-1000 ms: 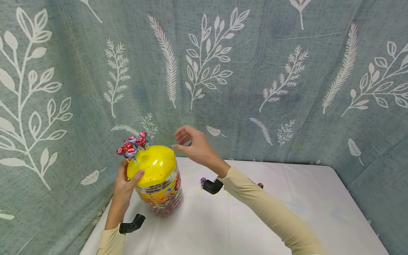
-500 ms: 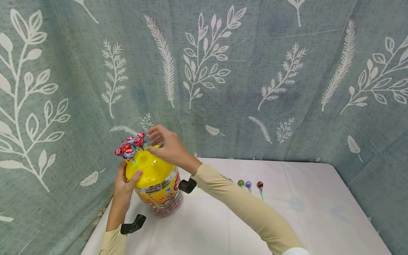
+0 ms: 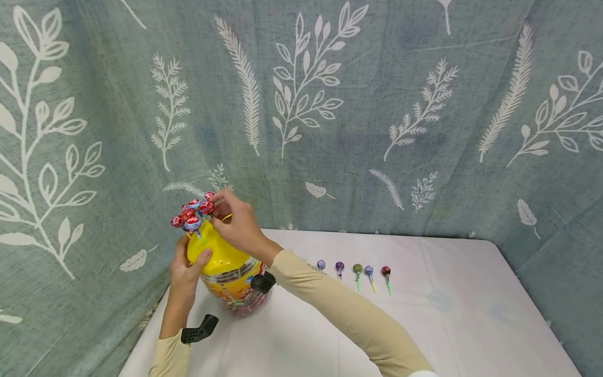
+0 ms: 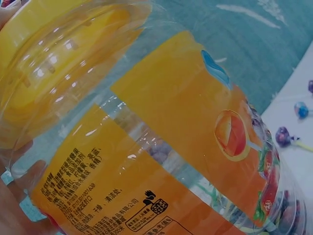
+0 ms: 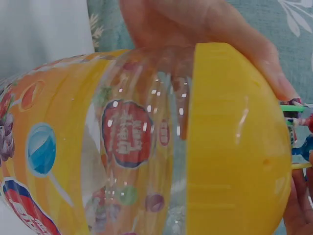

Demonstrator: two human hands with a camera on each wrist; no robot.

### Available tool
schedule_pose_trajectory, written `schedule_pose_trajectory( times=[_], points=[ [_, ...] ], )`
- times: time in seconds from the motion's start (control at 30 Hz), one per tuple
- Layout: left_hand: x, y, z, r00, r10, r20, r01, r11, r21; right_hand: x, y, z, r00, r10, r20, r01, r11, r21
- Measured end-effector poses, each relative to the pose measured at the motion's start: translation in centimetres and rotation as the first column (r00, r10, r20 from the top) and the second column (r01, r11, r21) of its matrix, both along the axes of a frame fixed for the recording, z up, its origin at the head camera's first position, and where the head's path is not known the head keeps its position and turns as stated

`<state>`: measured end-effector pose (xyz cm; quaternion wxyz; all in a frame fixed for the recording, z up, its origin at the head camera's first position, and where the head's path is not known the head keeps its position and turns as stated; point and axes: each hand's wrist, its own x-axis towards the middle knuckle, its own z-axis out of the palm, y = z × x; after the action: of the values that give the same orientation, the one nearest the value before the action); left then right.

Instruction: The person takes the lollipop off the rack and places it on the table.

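A clear plastic jar [image 5: 176, 103] with a yellow domed lid [image 3: 221, 256] stands tilted at the table's left. My left hand [image 3: 186, 269] grips it at the lid, with the thumb on the yellow dome. Several wrapped lollipops [image 3: 187, 215], mostly red and blue, stick up from holes on the lid's far left side. My right hand [image 3: 237, 220] reaches over the lid, thumb and fingers around a red lollipop [image 3: 206, 208] at the right of this cluster. Its exact pinch is partly hidden by the fingers. An orange printed label [image 4: 181, 127] wraps the jar.
A row of loose lollipops lies on the white table [image 3: 424, 314] right of the jar, among them a green one [image 3: 358, 268] and a dark red one [image 3: 386, 271]. A patterned curtain [image 3: 348, 131] hangs behind the table and at its sides.
My right hand has moved left across the lid to the lollipop cluster, and its fingers have come around a lollipop there. The left hand stays on the jar.
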<state>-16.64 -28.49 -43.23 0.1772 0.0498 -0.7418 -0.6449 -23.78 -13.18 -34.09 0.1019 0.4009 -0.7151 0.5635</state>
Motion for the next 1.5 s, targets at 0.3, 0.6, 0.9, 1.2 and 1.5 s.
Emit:
schedule_pose_trajectory(
  times=[0.3, 0.6, 0.9, 1.2, 1.5],
  points=[
    [0.3, 0.3, -0.1, 1.000, 0.003, -0.014, -0.003, 1.000, 0.013, 0.3, 0.0, 0.4, 0.999, -0.021, -0.045, 0.016, 0.995, -0.099],
    [0.2, -0.1, -0.1, 0.999, -0.016, -0.040, 0.017, 1.000, 0.023, 2.8, 2.8, 3.8, 1.000, 0.010, 0.017, -0.007, 0.983, -0.184],
    [0.3, -0.1, -0.2, 0.998, -0.015, -0.053, 0.018, 0.998, 0.056, 3.0, 5.4, 3.8, 0.993, -0.006, 0.119, 0.024, 0.988, -0.150],
    [0.5, 0.0, -0.6, 0.998, 0.001, -0.066, 0.004, 0.997, 0.081, 3.1, 7.0, 2.8, 0.988, -0.001, 0.154, 0.021, 0.991, -0.131],
    [0.4, -0.1, -0.8, 0.995, -0.003, -0.096, 0.012, 0.996, 0.090, 3.1, 8.8, 1.5, 0.980, 0.022, 0.200, 0.008, 0.989, -0.150]
  ],
)
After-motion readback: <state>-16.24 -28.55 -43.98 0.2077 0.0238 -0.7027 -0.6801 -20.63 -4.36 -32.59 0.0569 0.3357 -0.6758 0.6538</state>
